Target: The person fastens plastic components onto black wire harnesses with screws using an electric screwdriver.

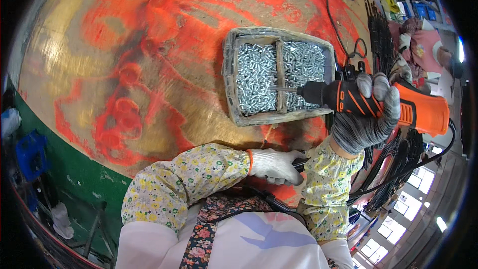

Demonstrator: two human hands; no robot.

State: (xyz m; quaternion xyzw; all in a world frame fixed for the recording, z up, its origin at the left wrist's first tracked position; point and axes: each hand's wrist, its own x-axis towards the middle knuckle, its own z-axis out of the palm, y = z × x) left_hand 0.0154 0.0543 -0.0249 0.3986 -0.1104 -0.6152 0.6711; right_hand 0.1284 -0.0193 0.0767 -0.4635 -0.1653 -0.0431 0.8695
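Note:
My right hand (368, 119), in a grey striped glove, is wrapped round an orange and black electric screwdriver (356, 100). Its thin bit (285, 88) points left over a two-part tray (230, 77) of small silvery metal fasteners (256, 77). The tip lies at the left compartment, just past the divider; whether it touches a fastener is unclear. Closer to my body, my left hand (276, 166), in a white glove with an orange cuff, is closed on a black rod-like part (300, 163). Fingers and my right sleeve hide much of that part.
The worn tabletop (199, 94) is smeared with red-orange paint. Bundles of black rods (398, 157) lie at the right, beside the tool's black cable (418, 172). Another person (423, 47) is at the upper right. A blue crate (32, 154) stands beyond the table's left edge.

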